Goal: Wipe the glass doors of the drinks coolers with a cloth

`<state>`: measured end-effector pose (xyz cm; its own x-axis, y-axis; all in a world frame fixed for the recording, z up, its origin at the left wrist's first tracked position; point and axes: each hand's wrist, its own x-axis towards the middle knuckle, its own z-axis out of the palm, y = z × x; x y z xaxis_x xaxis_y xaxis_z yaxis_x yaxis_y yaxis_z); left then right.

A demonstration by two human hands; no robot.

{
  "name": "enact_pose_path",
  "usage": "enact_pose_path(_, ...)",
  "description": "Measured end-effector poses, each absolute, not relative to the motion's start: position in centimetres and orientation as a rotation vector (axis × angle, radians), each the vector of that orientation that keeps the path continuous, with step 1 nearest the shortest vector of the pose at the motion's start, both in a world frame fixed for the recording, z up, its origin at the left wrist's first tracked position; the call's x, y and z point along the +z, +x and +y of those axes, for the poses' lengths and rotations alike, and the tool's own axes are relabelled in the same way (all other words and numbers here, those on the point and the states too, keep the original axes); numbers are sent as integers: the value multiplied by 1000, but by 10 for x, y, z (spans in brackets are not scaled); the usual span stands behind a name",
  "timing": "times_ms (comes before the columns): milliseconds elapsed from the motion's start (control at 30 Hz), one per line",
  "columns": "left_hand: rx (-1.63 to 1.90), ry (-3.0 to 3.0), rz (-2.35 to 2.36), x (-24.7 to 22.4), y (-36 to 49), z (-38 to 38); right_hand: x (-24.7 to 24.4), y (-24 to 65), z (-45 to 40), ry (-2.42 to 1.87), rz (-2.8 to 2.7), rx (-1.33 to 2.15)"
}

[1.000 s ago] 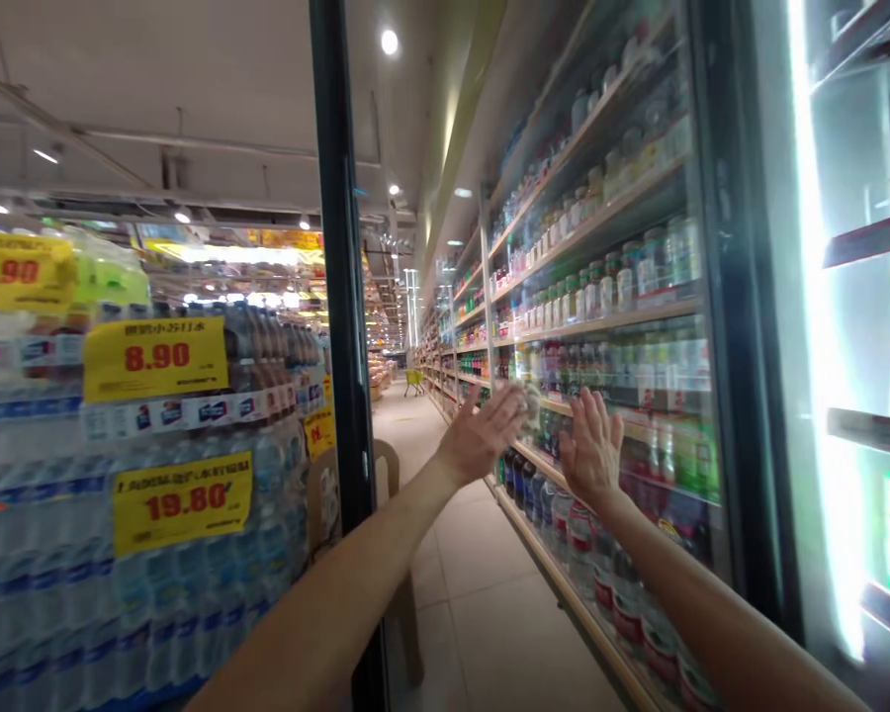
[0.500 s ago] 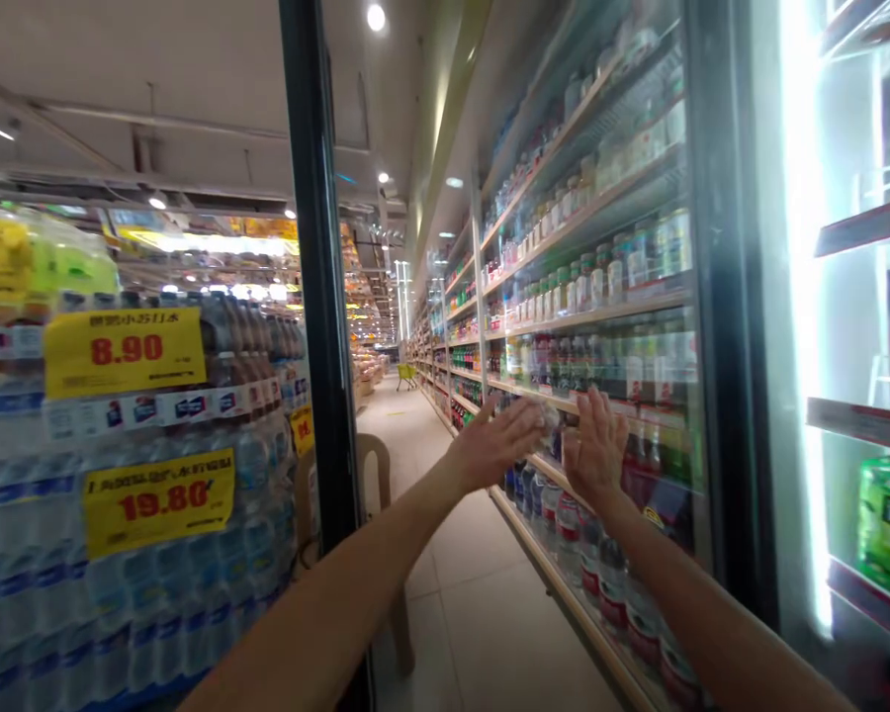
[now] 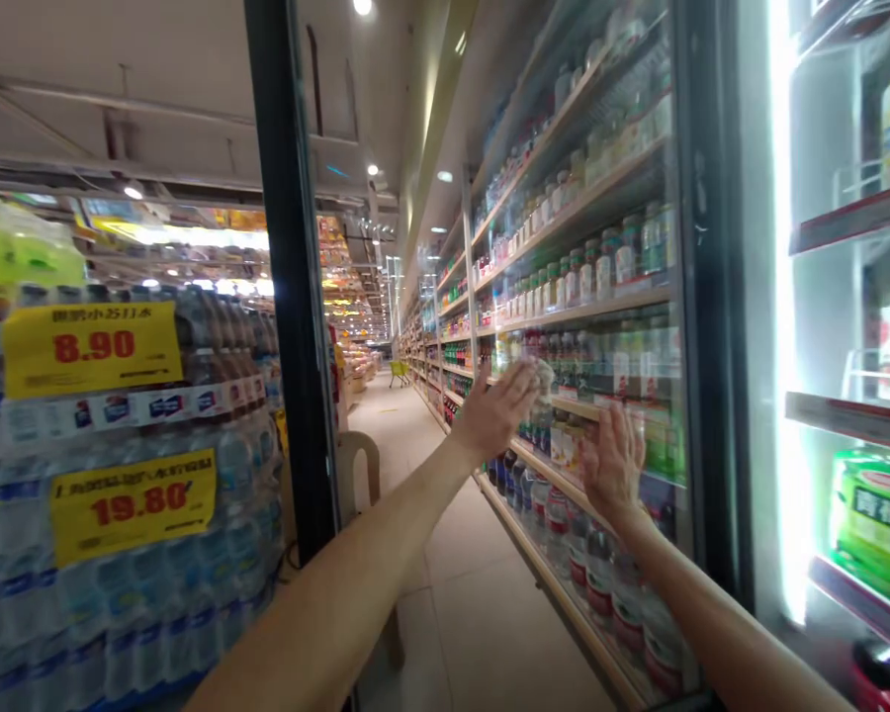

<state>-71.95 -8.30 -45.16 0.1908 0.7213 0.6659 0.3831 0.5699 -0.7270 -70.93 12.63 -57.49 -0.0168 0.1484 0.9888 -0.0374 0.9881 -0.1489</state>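
Observation:
My left hand [image 3: 493, 410] is raised at the middle of the view, its fingers over a crumpled whitish cloth [image 3: 541, 382] that sticks out past the fingertips. The cloth appears to lie against the pane of a glass door [image 3: 564, 59], through which shelves of bottles show. To the right and a little lower, my right hand [image 3: 614, 463] is up with its fingers stretched, palm toward the glass; nothing shows in it. Whether its palm touches the pane I cannot tell. A dark door frame [image 3: 286, 257] runs down on the left side of both hands.
Stacked packs of bottles [image 3: 119, 613] with yellow price signs [image 3: 93, 346] rise at the left. A lit cooler [image 3: 852, 232] holding a green pack [image 3: 882, 524] stands at the right. Beyond the glass are a beige plastic chair [image 3: 363, 455], a tiled aisle and bottle shelves [image 3: 585, 311].
My left hand and the cloth have moved slightly up. The right hand is a little lower and farther right, apart from the left. The view has shifted slightly, showing more of the cooler.

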Motion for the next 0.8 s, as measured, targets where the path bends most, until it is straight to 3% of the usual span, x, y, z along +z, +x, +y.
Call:
enact_pose_path(133, 92, -782, -1472, -431, -723, -85, -583, -708, 135, -100, -1617, 147)
enact_pose_path(367, 503, -1275, -1278, -483, -720, -65, -582, -706, 133, -120, -1621, 154)
enact_pose_path(600, 158, -826, -1417, -433, -723, -88, -585, -704, 139, -134, -1641, 133)
enact_pose_path(800, 543, -1236, -1258, -474, -721, -124, -574, -706, 114, -42, -1621, 90)
